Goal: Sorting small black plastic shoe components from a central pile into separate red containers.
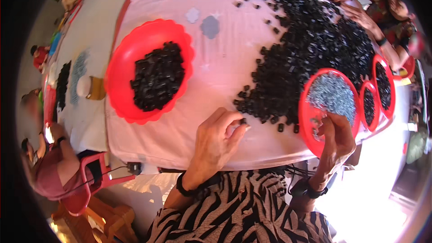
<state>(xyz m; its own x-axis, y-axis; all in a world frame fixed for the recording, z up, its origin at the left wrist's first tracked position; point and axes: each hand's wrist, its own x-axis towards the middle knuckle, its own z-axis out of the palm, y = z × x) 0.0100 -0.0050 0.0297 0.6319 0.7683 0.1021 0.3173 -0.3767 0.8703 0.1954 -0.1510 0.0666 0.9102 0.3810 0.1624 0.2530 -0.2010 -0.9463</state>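
Observation:
My left hand (215,141) is over the near edge of the table, thumb and forefinger pinched on a small black block-like piece (243,121). Just beyond it spreads a large heap of similar black pieces (310,40). At the right, my right hand (336,138) reaches into a red dish (303,121) of small silvery metal parts (330,91). Its fingertips are pressed together low among the parts, and what they hold is hidden. Left of my hands, a red scalloped bowl (120,69) contains more of the black pieces (157,78).
Two smaller red dishes (372,127) with dark pieces stand at the right edge. Another person's hands (353,11) work at the heap's far right. A brown and white round object (96,87) lies left of the bowl. A person sits on a red chair (83,184) at lower left.

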